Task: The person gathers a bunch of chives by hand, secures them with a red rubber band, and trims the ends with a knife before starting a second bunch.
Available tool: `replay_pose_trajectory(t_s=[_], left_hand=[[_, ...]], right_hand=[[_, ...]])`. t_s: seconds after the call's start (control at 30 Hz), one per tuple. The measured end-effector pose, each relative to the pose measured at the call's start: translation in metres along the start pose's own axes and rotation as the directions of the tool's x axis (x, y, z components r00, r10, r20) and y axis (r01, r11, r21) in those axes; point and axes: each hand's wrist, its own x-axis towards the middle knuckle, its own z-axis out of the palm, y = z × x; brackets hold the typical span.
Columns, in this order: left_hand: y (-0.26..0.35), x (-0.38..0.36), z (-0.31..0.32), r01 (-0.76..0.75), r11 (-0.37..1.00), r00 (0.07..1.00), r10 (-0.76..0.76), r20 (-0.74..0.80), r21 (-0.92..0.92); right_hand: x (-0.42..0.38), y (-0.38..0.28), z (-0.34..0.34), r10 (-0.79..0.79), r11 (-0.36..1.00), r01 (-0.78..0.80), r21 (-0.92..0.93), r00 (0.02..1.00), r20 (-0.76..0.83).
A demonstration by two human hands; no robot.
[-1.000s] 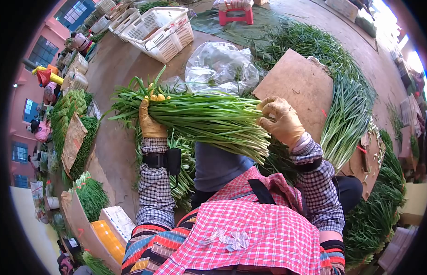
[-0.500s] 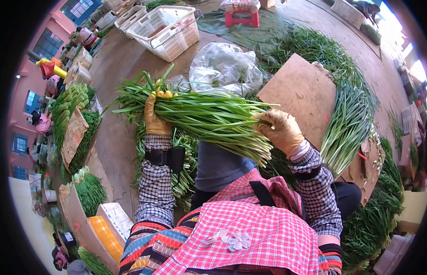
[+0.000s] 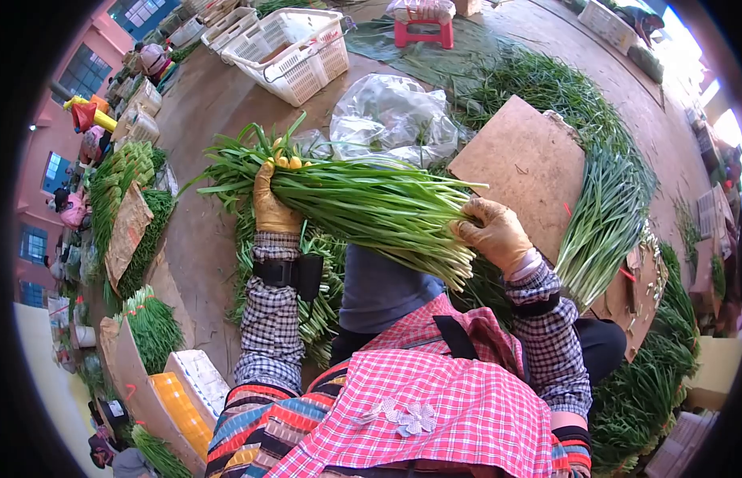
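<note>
A large bunch of garlic chives (image 3: 379,195) lies across in front of me, leaf tips to the left and pale stem ends to the right. My left hand (image 3: 274,199), in a yellowed glove, is wrapped round the leafy part, its fingertips showing over the top. At the other end my right hand (image 3: 494,233), gloved too, has thumb and fingers pinched at the stem ends. Exactly how many stems it grips cannot be made out. Below the bunch, more chives (image 3: 319,311) lie beside my knee.
A brown board (image 3: 526,171) lies to the right, with loose chives (image 3: 606,215) heaped beyond it. Clear plastic bags (image 3: 395,119), a white crate (image 3: 295,60) and a red stool (image 3: 423,32) stand ahead. Tied bundles (image 3: 152,327) are at left; other people work farther off.
My right hand has shifted slightly right and down along the stem ends, its fingers drawing closer together. The left hand keeps its hold on the bunch.
</note>
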Motion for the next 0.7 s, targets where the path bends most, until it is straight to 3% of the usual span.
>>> replay_pose_trajectory(t_s=[0.1,0.2,0.3,0.4,0.43,0.53,0.6,0.7], left_hand=[[0.000,0.001,-0.008,0.006,1.000,0.999,-0.007,-0.040,-0.017],[0.000,-0.002,-0.012,-0.007,1.000,0.996,0.008,-0.094,0.012],[0.000,-0.001,-0.016,0.012,1.000,0.998,-0.010,-0.054,0.025],[-0.002,-0.001,-0.015,0.016,0.999,1.000,-0.015,-0.011,0.031],[-0.002,-0.001,-0.014,0.016,0.999,1.000,-0.016,0.017,0.037],[-0.003,0.001,-0.018,0.015,1.000,0.999,-0.015,-0.039,0.020],[-0.005,0.001,-0.015,0.009,0.999,0.999,-0.008,-0.050,0.034],[-0.004,0.002,-0.018,-0.024,0.997,0.994,0.031,-0.104,0.073]], right_hand=[[-0.010,0.004,-0.012,0.053,0.925,-0.038,-0.378,0.998,0.029],[-0.028,0.047,-0.017,0.191,0.730,-0.128,-0.671,0.981,0.021],[-0.055,0.062,-0.021,0.120,0.670,-0.101,-0.735,0.992,-0.027],[-0.061,0.020,-0.026,0.048,0.926,-0.102,-0.365,0.987,-0.154],[-0.061,0.012,-0.023,-0.051,0.946,-0.008,-0.323,0.984,-0.173],[-0.047,0.001,-0.005,-0.109,0.901,0.090,-0.425,0.994,-0.019],[-0.033,0.002,0.012,-0.057,0.853,0.061,-0.519,0.998,0.024],[-0.023,0.012,0.030,-0.085,0.941,0.058,-0.333,0.994,-0.067]])
